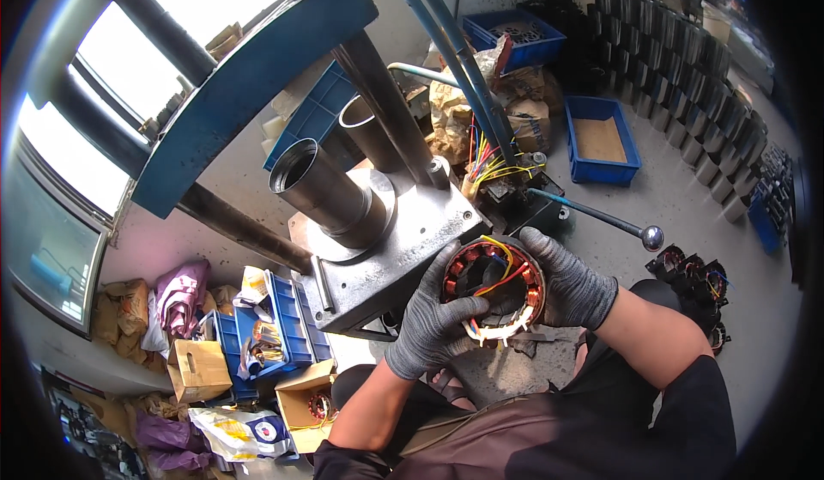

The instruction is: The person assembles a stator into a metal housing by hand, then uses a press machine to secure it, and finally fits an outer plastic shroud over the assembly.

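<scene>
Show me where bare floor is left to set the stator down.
Bare floor lies between the blue tray, the lever knob and the row of metal cylinders. Boxes and bags crowd the left. Both hands hold the stator.

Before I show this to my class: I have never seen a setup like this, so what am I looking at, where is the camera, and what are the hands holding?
The picture comes from a wide fisheye camera worn on a person's head, looking down, so straight edges bend. Both hands wear grey knit gloves. The left hand and the right hand hold between them a round motor stator: a metal ring with copper windings and coloured wires. Beside it stands a grey metal press with steel tubes and a ball-tipped lever. Around it on the floor are blue crates, cardboard boxes, rows of metal cylinders and more stators.
</scene>
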`<state>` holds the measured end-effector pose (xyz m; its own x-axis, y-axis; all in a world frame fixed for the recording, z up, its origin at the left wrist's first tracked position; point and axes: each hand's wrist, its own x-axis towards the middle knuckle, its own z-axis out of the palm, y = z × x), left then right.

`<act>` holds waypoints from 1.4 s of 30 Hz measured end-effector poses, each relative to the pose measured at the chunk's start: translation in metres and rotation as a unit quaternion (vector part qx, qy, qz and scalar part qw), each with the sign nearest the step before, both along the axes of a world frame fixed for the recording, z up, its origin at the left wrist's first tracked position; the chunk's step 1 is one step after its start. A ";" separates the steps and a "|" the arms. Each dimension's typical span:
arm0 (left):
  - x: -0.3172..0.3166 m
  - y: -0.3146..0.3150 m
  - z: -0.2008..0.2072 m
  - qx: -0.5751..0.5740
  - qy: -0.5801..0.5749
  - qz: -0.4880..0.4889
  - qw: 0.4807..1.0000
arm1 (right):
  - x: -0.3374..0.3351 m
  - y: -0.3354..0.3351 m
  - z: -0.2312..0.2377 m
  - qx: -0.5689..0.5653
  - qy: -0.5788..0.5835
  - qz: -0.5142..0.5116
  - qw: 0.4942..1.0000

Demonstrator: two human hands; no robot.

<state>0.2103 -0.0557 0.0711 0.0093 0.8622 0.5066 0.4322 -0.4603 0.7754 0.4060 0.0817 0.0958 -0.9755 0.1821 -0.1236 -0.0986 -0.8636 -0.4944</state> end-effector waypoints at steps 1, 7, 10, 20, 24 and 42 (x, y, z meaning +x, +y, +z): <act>0.004 0.001 0.012 -0.035 -0.076 0.006 0.997 | -0.002 0.003 -0.004 -0.020 0.016 0.012 1.000; -0.041 0.002 0.077 0.130 0.123 0.140 0.974 | -0.020 0.004 0.013 -0.057 0.003 -0.039 0.998; -0.096 0.012 0.096 0.094 0.177 0.251 0.947 | -0.023 0.006 -0.007 -0.036 -0.033 -0.092 0.995; -0.258 0.053 0.118 -0.069 0.121 0.464 0.875 | -0.022 -0.030 0.001 0.110 -0.028 0.016 0.993; -0.271 0.053 0.108 -0.068 0.050 0.420 0.903 | -0.019 -0.032 -0.001 0.141 -0.014 0.023 0.990; -0.270 0.043 0.104 -0.045 0.096 0.407 0.907 | -0.011 -0.033 0.005 0.233 0.002 0.055 0.971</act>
<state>-0.0597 -0.0124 0.1754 -0.5682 0.6604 0.4910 0.7323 0.1335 0.6678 0.3951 0.0487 0.1012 -0.9925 0.1119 -0.0488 -0.0212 -0.5516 -0.8338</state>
